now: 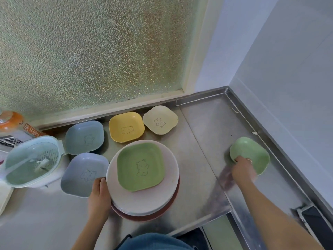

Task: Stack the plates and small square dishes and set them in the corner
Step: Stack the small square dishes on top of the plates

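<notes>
- 2 hands are at work: the right hand [243, 169] has its fingers curled over the near rim of a green square dish [252, 154], gripping it. That hand is motion-blurred, so the exact finger lay is unclear.
- That dish sits on the table [201, 159] well apart from the others, out toward the right wall, so the grip is probably to bring it over to the pile.
- The left hand [99, 193] rests against the left edge of the stack of round plates [144, 201], thumb and fingers fairly straight along the rim; it seems to steady the stack and closes on nothing.
- Just right of that hand, 1 green dish with a bear outline [141, 166] already lies flat on top of the plates.
- Touching the left hand's fingertips on their far side is a lavender-grey dish [84, 175]; beyond it are a blue-grey dish [84, 137], a yellow dish [126, 127] and a cream dish [160, 120], all still unstacked.
- The corner [227, 89] lies beyond the right hand, bare.
- Left of the left hand stands a lidded strainer tub [32, 161].
</notes>
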A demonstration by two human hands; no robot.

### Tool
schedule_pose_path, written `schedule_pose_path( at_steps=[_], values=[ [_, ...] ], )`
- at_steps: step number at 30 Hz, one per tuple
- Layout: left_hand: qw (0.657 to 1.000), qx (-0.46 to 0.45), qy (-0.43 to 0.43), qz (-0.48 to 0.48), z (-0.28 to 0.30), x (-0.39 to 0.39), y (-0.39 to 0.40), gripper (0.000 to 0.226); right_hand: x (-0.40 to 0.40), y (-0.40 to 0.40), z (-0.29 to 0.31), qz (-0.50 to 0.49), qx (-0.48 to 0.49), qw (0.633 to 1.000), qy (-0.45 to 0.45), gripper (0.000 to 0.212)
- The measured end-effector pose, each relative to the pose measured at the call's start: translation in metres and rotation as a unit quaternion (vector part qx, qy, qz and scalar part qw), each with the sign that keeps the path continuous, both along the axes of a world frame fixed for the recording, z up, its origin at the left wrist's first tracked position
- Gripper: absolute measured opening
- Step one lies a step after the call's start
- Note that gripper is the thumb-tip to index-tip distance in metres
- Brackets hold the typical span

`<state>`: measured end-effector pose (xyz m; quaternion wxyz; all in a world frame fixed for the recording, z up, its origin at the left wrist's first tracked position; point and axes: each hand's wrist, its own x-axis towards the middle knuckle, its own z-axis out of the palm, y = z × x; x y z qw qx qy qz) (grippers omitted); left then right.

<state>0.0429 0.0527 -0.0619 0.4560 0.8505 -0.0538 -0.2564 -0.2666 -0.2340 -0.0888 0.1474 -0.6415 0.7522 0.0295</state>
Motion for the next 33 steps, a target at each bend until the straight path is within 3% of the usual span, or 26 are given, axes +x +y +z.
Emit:
schedule_pose_path(
  at_steps=[5,9,15,18,20,25,30,33],
  values=[
    [1.0,0.005,-0.004,0.001,-0.003,0.0,0.001,0.031,0.024,0.034,0.007,0.1,-0.084,0.991,-0.027,0.017],
    [1.0,0.011,0.001,-0.006,-0.005,0.001,0.004,0.025,0.059,0.065,0.018,0.218,-0.158,0.955,-0.121,0.016],
    [1.0,-0.013,0.015,-0.021,0.005,-0.002,0.006,0.03,0.116,0.133,0.053,0.427,-0.243,0.838,-0.237,0.023],
    [0.999,-0.022,0.017,-0.026,0.002,0.0,0.01,0.042,0.131,0.158,0.06,0.525,-0.27,0.776,-0.223,0.028],
    [0.999,-0.02,0.026,-0.034,-0.003,0.001,0.013,0.04,0.137,0.169,0.058,0.565,-0.266,0.755,-0.198,0.026],
    [0.998,-0.019,0.032,-0.045,0.001,0.001,0.016,0.025,0.148,0.186,0.06,0.572,-0.207,0.778,-0.155,0.023],
    [0.997,-0.019,0.031,-0.063,0.005,0.001,0.015,0.027,0.163,0.195,0.072,0.581,-0.137,0.792,-0.125,0.015],
    [0.997,-0.02,0.029,-0.063,-0.001,0.003,0.016,0.027,0.175,0.192,0.08,0.598,-0.069,0.793,-0.096,0.03]
  ],
)
